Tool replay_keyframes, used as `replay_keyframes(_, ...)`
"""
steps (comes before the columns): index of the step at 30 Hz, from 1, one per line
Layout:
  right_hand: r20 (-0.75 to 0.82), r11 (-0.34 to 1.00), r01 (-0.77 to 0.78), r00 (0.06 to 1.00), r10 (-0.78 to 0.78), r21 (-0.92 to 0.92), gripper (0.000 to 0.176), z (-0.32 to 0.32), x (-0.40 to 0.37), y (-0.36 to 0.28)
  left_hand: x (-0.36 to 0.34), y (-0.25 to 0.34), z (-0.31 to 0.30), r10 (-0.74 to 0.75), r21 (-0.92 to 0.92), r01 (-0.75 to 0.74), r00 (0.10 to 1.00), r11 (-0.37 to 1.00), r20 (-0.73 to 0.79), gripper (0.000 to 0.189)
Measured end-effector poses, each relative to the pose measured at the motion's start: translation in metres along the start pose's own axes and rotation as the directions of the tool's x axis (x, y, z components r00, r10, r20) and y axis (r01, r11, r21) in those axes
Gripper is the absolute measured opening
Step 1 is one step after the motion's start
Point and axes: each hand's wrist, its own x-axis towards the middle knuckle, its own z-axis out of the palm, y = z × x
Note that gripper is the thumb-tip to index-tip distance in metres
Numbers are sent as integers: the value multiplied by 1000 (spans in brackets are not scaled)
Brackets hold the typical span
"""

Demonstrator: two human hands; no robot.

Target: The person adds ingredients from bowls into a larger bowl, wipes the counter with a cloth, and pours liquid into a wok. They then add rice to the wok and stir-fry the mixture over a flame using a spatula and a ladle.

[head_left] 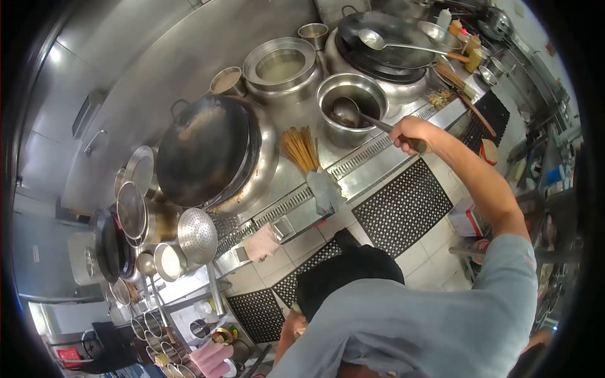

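Observation:
My right hand [413, 135] is closed around the handle of a ladle [345, 112]. The ladle's bowl rests inside a deep steel pot [382, 101], over dark contents I cannot make out. Only a sliver of my left arm and hand [293, 326] shows low beside my body; its fingers are hidden. Left of the pot, a bamboo wok brush [302, 148] stands with a grey cloth [325, 191] at its lower end. A large black wok [203, 151] sits tilted on the left burner.
A second wok [403, 53] at the back right has another ladle [373, 40] across it. A perforated skimmer [197, 235] lies at the left. A pink cloth [261, 242] hangs at the counter's front edge. Black perforated mats [402, 205] cover parts of the tiled floor.

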Motion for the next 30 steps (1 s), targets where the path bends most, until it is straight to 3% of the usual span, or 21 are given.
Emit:
replay_keyframes(2,226,917,-118,974,32,380,14,-8,13,6,70,-58,4,134,214,-105,983,971,-126,38)
replay_keyframes(3,335,822,-205,942,19,531,15,-14,21,10,84,-80,-5,336,488,-292,942,822,-4,35)
replay_keyframes(5,308,733,-161,949,-70,661,18,-11,15,32,102,-109,-28,561,780,-569,747,260,358,30)
replay_keyframes(6,344,743,-129,928,-143,656,18,-9,5,40,91,-112,-31,549,776,-560,761,289,344,30)
replay_keyframes(8,239,686,-46,952,-189,727,23,2,-12,56,66,-109,-36,450,669,-439,876,599,171,29)
replay_keyframes(9,215,685,-10,953,-214,729,24,8,-21,62,57,-108,-39,414,615,-393,903,684,116,29)
replay_keyframes(13,65,660,155,953,-296,735,29,35,-56,79,51,-111,-71,367,530,-322,930,784,24,28)
replay_keyframes(17,-56,659,267,945,-322,703,28,63,-80,84,62,-113,-101,383,498,-337,924,799,11,26)
replay_keyframes(20,-136,659,343,929,-345,669,24,88,-90,90,79,-114,-120,441,522,-394,897,756,38,25)
replay_keyframes(24,-145,581,335,926,-349,742,18,108,-78,100,94,-128,-147,540,610,-481,836,630,101,24)
replay_keyframes(27,-140,543,345,913,-383,766,15,120,-76,98,101,-152,-171,628,747,-532,752,398,201,23)
replay_keyframes(29,-109,544,337,907,-408,768,9,132,-85,92,103,-175,-183,698,835,-527,658,157,284,23)
replay_keyframes(30,-59,491,391,824,-564,778,9,133,-78,99,105,-182,-184,734,862,-506,599,38,320,22)
